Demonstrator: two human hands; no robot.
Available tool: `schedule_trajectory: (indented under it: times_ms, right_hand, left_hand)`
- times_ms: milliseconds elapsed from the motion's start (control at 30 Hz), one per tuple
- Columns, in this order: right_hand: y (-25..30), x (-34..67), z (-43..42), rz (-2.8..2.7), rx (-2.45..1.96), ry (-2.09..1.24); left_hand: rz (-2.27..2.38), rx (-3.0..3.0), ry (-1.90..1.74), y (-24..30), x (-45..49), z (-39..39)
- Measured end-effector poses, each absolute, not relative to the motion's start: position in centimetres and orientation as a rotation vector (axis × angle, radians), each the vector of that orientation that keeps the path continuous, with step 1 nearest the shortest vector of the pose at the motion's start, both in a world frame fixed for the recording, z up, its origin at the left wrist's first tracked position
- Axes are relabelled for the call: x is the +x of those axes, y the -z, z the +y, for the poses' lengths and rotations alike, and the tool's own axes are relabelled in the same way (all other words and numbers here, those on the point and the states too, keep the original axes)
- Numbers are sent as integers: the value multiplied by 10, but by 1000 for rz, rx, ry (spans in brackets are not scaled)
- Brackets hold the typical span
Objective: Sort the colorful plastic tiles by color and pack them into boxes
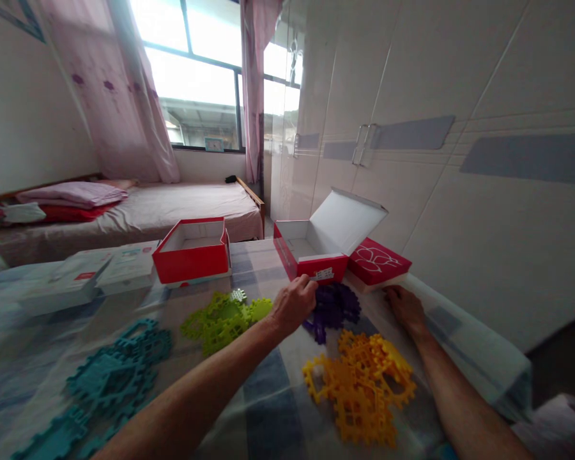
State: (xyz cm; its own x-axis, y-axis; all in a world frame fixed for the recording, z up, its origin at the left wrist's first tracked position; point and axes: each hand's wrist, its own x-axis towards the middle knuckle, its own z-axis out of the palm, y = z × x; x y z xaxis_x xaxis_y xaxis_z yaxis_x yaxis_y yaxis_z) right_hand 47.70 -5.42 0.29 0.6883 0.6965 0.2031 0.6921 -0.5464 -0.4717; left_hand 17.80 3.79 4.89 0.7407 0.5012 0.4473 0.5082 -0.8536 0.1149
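My left hand (294, 301) reaches forward and closes its fingers on the front edge of an open red box (316, 265) with its white lid flap raised. A pile of purple interlocking puzzle pieces (333, 310) lies just under and right of that hand. My right hand (405, 306) rests on the checked cloth beside a red box lid (378, 260), fingers curled, holding nothing I can make out. An orange pile of pieces (361, 383) lies between my forearms. Green pieces (225, 319) and teal pieces (115, 377) lie to the left.
A second open red box (191, 259) and flat white boxes (91, 271) sit on the cloth-covered table (268, 396). Behind are a bed (172, 207) with folded bedding, a curtained window (196, 83) and wardrobe doors (412, 128) close on the right.
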Motion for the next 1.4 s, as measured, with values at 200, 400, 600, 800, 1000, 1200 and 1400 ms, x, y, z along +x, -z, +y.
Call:
schedule_trajectory:
  times_ms: [200,400,600,800,1000,1200,1400]
  right_hand:
    - [1,479,-53,-1059,-2377,20]
    - [2,479,-55,-1104,-2365,42]
    - [4,482,-54,-1115,-2393,39]
    - [2,479,-55,-1108,-2425,83]
    - [5,481,-54,-1106,-2427,67]
    - [5,482,-54,-1117,-2410,46]
    - [4,479,-54,-1100,-2401,59]
  left_hand:
    - [-886,-2732,954,-108,200,75]
    - [-991,-2633,942,-112,223,100]
    - [-102,-2981,610,-62,249,50]
    - [-405,-3175,409,-23,266,40]
    - [-600,-3161,338,-26,259,41]
    - [-561,-3034,386,-30,252,39]
    - [-593,-2967,462,-28,253,42]
